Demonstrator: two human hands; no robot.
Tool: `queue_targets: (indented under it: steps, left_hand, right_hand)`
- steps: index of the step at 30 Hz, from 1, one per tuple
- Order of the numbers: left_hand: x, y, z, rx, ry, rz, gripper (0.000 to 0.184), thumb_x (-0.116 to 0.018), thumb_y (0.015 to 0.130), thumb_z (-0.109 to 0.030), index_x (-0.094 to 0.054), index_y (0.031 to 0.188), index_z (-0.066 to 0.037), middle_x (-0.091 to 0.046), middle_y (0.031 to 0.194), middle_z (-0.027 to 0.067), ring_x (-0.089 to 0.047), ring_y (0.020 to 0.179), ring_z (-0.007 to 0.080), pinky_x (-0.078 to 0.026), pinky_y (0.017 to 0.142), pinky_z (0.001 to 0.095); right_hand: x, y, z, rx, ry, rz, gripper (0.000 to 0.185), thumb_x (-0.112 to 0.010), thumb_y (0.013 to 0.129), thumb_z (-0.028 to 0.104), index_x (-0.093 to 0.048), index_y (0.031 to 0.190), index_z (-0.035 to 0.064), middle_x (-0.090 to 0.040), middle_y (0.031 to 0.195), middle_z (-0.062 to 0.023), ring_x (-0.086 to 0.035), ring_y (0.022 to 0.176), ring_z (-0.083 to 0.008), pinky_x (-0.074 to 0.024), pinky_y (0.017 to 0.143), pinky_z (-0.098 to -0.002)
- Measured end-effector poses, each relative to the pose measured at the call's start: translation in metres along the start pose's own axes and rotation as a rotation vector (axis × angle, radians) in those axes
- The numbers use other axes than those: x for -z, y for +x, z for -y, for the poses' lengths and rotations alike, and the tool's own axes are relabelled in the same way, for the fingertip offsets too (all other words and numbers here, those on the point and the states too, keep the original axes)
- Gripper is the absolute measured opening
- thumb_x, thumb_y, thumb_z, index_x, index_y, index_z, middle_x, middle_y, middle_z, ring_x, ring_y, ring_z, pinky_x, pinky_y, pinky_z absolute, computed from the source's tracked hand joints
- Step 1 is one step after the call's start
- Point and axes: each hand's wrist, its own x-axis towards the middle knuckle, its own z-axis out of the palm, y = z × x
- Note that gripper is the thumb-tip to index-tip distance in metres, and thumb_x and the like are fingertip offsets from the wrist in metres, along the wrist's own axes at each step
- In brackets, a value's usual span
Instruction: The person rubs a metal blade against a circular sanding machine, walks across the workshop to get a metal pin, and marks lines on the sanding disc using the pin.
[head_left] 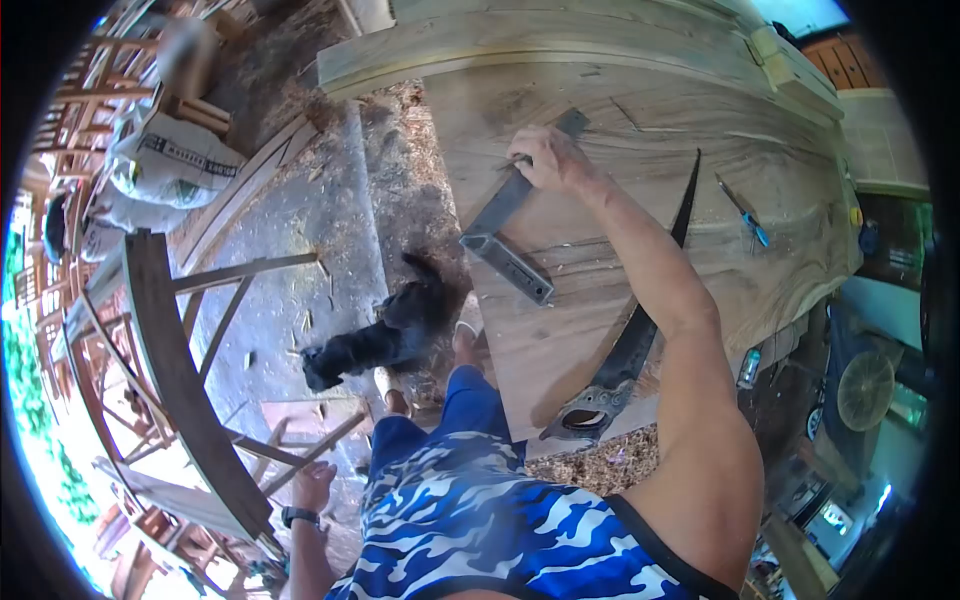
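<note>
My right hand is closed around the long blade of a metal try square, which lies on a wide wooden board. The square's shorter, thicker arm points back toward me, close to the board's left edge. To the right of it lies a handsaw, its handle near me and its tip pointing away, partly hidden under my right forearm. A blue-handled tool with a thin pointed end rests farther right. My left hand hangs low, fingers loosely apart, beside a wooden frame's slat.
Thick planks lie across the board's far side. A black dog stands on the floor by my feet. Wooden chair-like frames and a white sack are at left. A can is at the board's right edge.
</note>
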Motion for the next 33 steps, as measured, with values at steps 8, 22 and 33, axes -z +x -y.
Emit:
queue_targets:
  steps: [8,22,33]
  left_hand:
    - [-0.055,-0.017,0.133,0.083,-0.05,0.09,0.046,-0.068,0.096,-0.041,-0.075,0.121,-0.003,-0.076,0.116,0.0212,-0.073,0.112,0.0342,-0.056,0.096,0.0408]
    - [-0.181,-0.119,0.115,0.353,-0.399,-0.044,0.053,-0.063,0.092,-0.053,-0.081,0.11,-0.007,-0.076,0.111,0.022,-0.071,0.107,0.0406,-0.053,0.098,0.0476]
    - [-0.111,-0.04,0.188,0.004,-1.606,-0.405,0.043,-0.064,0.103,-0.034,-0.068,0.131,-0.002,-0.075,0.12,0.0089,-0.073,0.095,0.0191,-0.058,0.087,0.0366]
  right_hand:
    - [-0.011,0.023,0.011,0.065,-0.133,0.099,0.013,-0.067,0.083,0.015,-0.068,0.093,0.0058,-0.065,0.096,-0.014,-0.064,0.102,-0.0364,-0.0517,0.09,-0.05]
    - [-0.121,0.056,0.12,-0.166,0.833,0.232,0.011,-0.062,0.102,0.005,-0.064,0.112,0.0047,-0.069,0.097,-0.0111,-0.069,0.086,-0.021,-0.0601,0.079,-0.0348]
    - [-0.178,0.015,0.657,-0.464,1.973,1.465,0.031,-0.053,0.11,0.03,-0.062,0.12,0.001,-0.052,0.079,-0.0044,-0.04,0.055,-0.0101,-0.0362,0.045,-0.0262]
